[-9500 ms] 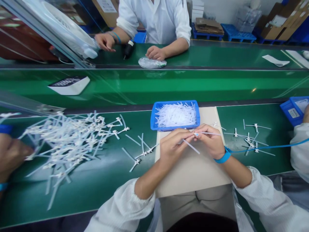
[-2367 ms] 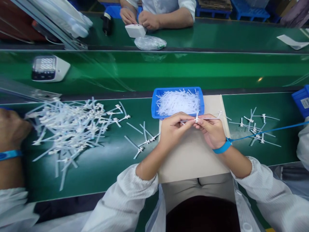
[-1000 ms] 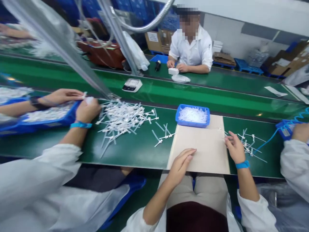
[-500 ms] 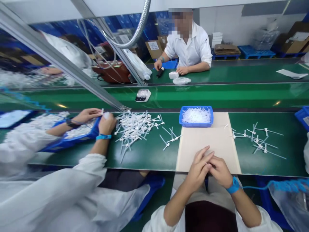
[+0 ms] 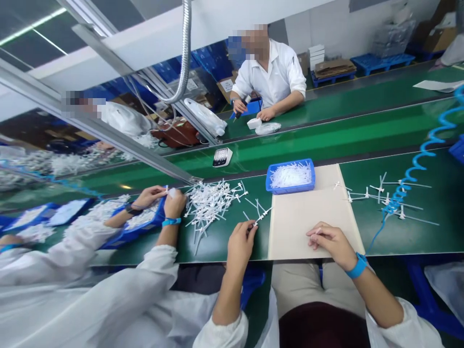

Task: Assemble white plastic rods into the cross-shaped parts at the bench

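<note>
A small white plastic T-piece with thin tube arms (image 5: 261,216) lies at the fingertips of the person's left hand (image 5: 241,246), on the green worktop (image 5: 217,253). That hand's grip is narrow, with the fingers curled together and the tips at the T-piece's near end, but the view does not show whether it is pinched or only touched.

The right hand (image 5: 331,244) lies on a cream board (image 5: 308,212) to the right of the left grip. Its grip is loose and its fingers are nearly flat. A thin white sliver seems to show by the index finger, but it is too small to tell whether anything is held. A blue wrist strap (image 5: 358,266) circles that wrist.

Just left of the left grip is a heap of white T-pieces (image 5: 210,205). Ahead of both hands, a blue tray (image 5: 290,176) full of white plastic pieces stands at the far edge of the board. Beyond the right grip, more T-pieces (image 5: 391,198) lie scattered, crossed by a coiled blue cord (image 5: 409,174).

Further left, a co-worker's 2 hands (image 5: 163,198) work over another blue tray (image 5: 141,222). Across the line, a second co-worker (image 5: 268,72) sits at the far worktop, near a digital scale (image 5: 222,157).
</note>
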